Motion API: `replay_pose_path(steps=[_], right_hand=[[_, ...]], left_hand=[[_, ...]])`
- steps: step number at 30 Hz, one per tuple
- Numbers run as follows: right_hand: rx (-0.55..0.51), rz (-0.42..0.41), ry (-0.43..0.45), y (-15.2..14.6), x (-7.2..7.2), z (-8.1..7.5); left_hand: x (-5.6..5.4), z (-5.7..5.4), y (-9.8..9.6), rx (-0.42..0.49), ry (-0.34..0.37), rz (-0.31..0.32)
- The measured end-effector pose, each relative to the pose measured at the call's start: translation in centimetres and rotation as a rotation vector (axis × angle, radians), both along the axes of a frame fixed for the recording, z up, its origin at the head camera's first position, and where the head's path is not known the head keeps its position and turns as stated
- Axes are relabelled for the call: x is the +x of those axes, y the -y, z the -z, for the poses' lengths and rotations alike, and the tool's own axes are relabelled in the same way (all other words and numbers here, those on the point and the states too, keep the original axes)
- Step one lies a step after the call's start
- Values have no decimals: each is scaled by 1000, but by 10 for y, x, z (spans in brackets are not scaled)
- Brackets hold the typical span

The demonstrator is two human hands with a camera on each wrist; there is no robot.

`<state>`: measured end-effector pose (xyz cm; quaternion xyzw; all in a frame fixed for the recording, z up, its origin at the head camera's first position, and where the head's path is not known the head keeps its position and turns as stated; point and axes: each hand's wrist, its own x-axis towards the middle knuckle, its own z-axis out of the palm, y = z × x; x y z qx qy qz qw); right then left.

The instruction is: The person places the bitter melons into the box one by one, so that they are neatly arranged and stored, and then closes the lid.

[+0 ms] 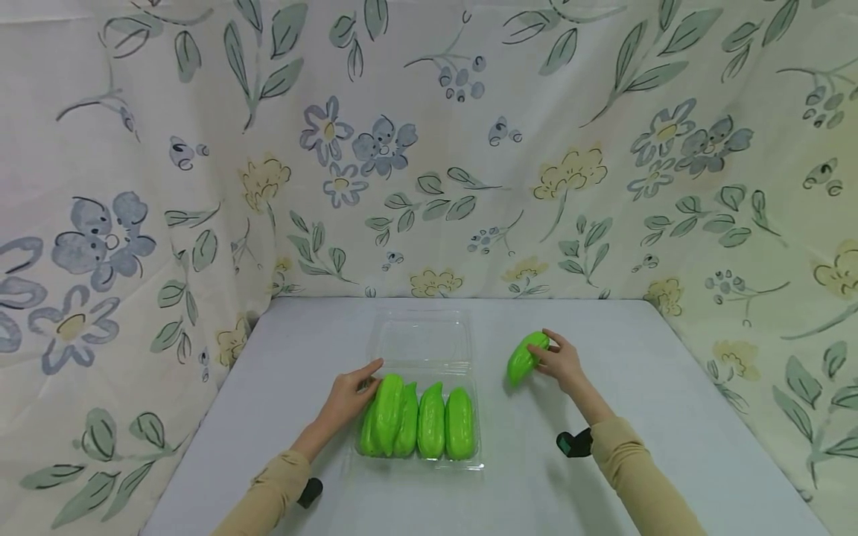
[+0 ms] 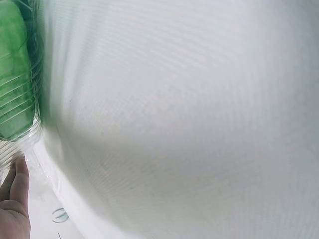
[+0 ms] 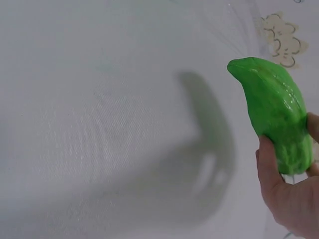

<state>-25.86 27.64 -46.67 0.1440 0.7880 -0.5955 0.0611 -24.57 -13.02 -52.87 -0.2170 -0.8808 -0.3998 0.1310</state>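
My right hand (image 1: 559, 361) pinches a bright green, pepper-like vegetable (image 1: 525, 359) between thumb and fingers. The right wrist view shows the vegetable (image 3: 276, 99) with its pointed tip away from the palm, its shadow cast on the table. My left hand (image 1: 351, 391) reaches with fairly straight fingers to the upper left corner of a clear plastic clamshell box (image 1: 479, 447). Several similar green vegetables (image 1: 432, 424) lie side by side in the box; one at the left (image 1: 389, 413) sits higher than its neighbours. In the left wrist view, fingertips (image 2: 20, 164) are right at the box's ribbed wall.
The transparent lid (image 1: 422, 339) lies folded open behind the box. Both stand on a white table (image 1: 302, 335). A flowered curtain (image 1: 429, 149) hangs behind and along both sides. Dark wrist devices (image 1: 575, 444) hang beneath the forearms.
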Motion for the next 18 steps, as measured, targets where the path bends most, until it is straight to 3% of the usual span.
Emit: replay_pose_path(steps=[7, 18], right_hand=[[-70, 34, 1, -4, 0, -1], [-112, -78, -75, -1, 0, -11]], left_hand=[[0, 0, 0, 4, 25, -1], [-1, -1, -1, -7, 21, -6]])
